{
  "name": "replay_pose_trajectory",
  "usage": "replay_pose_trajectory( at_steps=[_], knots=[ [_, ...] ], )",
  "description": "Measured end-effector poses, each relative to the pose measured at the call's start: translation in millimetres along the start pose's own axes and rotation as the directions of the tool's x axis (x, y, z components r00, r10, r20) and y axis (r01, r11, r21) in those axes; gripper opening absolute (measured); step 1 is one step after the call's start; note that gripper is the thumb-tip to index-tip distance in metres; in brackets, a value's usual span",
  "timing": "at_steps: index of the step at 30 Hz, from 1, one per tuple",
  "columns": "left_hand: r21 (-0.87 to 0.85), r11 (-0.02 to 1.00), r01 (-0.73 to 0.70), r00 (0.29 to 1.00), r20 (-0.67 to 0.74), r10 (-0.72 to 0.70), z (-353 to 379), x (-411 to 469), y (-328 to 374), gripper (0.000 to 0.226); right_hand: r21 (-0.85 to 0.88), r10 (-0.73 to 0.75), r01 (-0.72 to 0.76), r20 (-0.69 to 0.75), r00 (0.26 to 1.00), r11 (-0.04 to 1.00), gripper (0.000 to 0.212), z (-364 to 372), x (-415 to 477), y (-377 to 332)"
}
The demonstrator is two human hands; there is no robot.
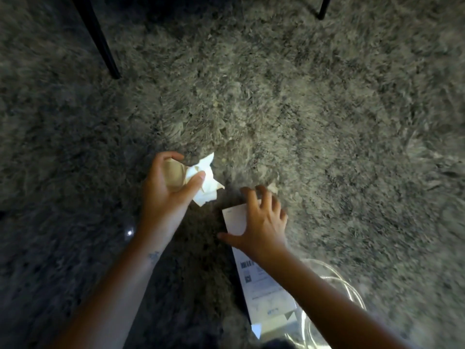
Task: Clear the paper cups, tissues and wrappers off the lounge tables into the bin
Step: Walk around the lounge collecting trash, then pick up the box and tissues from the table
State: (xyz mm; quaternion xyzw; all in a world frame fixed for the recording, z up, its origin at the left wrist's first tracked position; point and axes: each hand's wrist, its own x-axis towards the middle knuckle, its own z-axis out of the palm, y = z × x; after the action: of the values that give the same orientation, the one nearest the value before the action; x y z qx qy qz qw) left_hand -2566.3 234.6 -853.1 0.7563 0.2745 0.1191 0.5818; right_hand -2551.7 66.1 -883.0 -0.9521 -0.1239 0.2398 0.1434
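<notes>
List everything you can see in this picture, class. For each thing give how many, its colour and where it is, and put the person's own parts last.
crumpled tissue: one, white, gripped in the left hand
brown paper: one, tan, in the same grip, behind the tissue
printed sheet: one, white with a barcode, under the right hand, running to the lower edge
small scrap: one, pale, just beyond the right fingertips
looped tubing: one coil, clear, lower right beside the printed sheet
furniture legs: two, black, top left and top right
rug: one, grey and shaggy, fills the view
left hand: one, holds the tissue
right hand: one, fingers spread on the printed sheet
</notes>
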Motion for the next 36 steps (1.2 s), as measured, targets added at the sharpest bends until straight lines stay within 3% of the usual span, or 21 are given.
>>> replay_pose_trajectory(
  at_steps=[3,6,11,14,22,29,33,36],
  knots=[
    [-0.009,0.998,0.066,0.998,-0.023,-0.066,-12,-14,15,0.03,-0.082,0.048,-0.044,0.049,0.998,0.996,0.091,9,-9,-5],
    [0.018,0.995,0.103,0.995,-0.008,-0.102,-28,-34,40,0.03,0.026,0.061,-0.062,0.023,0.998,0.998,0.083,-13,-16,-20],
    [0.029,0.994,0.11,0.993,-0.052,-0.108,-65,-50,126,0.031,0.219,-0.012,0.066,-0.242,0.97,0.973,0.079,-127,-37,-61],
    [0.033,0.996,0.088,0.992,-0.096,-0.085,-89,-47,203,0.032,0.311,-0.02,0.145,-0.37,0.929,0.939,0.071,-213,-64,-94],
    [0.036,0.996,-0.078,0.972,-0.217,0.084,-197,-43,498,0.032,0.384,-0.118,0.329,-0.479,0.87,0.863,0.073,-485,-154,-239],
    [0.112,0.98,-0.164,0.886,-0.421,0.197,-324,-25,684,0.043,0.29,-0.383,0.616,-0.573,0.725,0.732,0.071,-680,-178,-388],
    [0.11,0.984,-0.144,0.82,-0.544,0.18,-397,-12,722,0.046,0.221,-0.501,0.741,-0.613,0.611,0.634,0.069,-724,-168,-475],
    [0.138,0.983,-0.117,0.728,-0.662,0.18,-450,4,732,0.038,0.194,-0.567,0.803,-0.615,0.547,0.564,0.071,-737,-153,-542]
  ],
)
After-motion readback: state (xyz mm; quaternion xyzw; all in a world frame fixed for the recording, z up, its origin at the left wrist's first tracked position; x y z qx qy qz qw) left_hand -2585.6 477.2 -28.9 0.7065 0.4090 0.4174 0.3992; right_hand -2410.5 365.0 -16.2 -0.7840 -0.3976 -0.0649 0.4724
